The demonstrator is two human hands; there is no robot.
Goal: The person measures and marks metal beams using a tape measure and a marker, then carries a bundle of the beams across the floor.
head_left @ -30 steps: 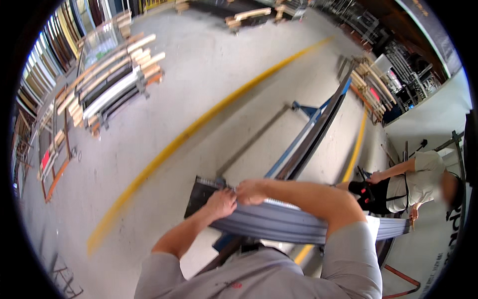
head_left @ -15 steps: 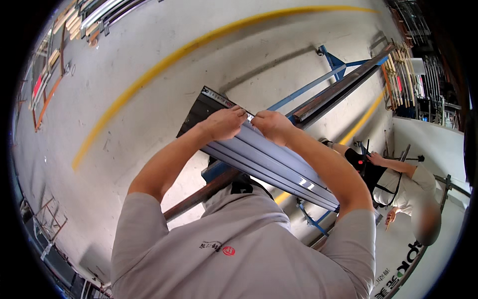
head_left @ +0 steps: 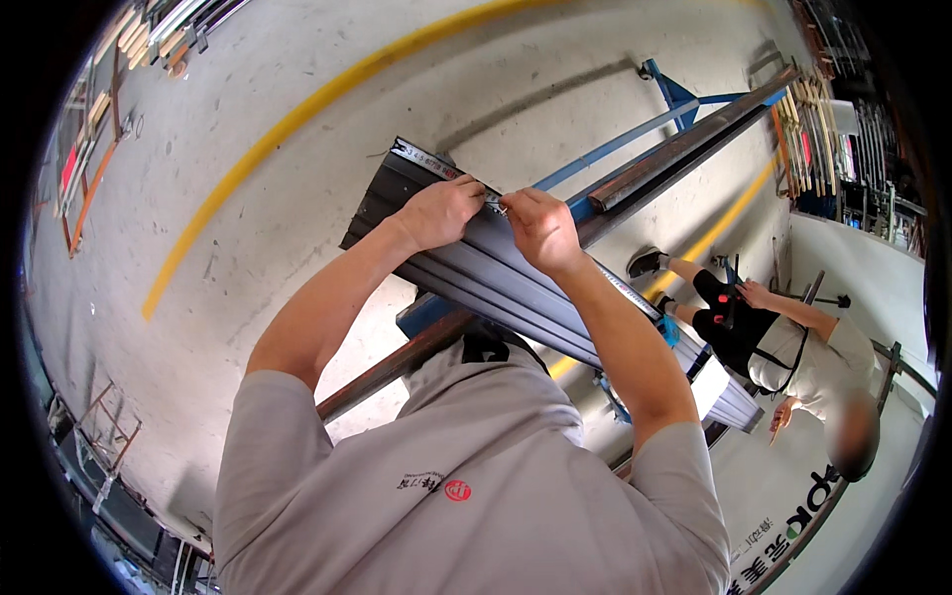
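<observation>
A long dark grey ribbed metal profile (head_left: 506, 288) lies crosswise in front of me on blue-framed supports. Along its far edge runs a measuring tape's blade (head_left: 424, 159), with a teal object (head_left: 669, 331) at its right end that may be the tape's case. My left hand (head_left: 443, 210) is closed, pinching the blade against the profile's edge. Just right of it, my right hand (head_left: 542, 226) is closed in a pinch over the same edge. Whatever lies between its fingertips is too small to name.
A rusty steel beam (head_left: 684, 144) on a blue wheeled stand (head_left: 674, 94) extends to the far right. Another person (head_left: 793, 347) stands at right, holding something dark. A yellow line (head_left: 297, 124) crosses the floor. Racks of long profiles (head_left: 808, 149) stand at far right.
The right forearm has swung left and inward, uncovering more of the tape, the teal object and the profile's right end. Both hands stay at the far edge, slightly higher in view.
</observation>
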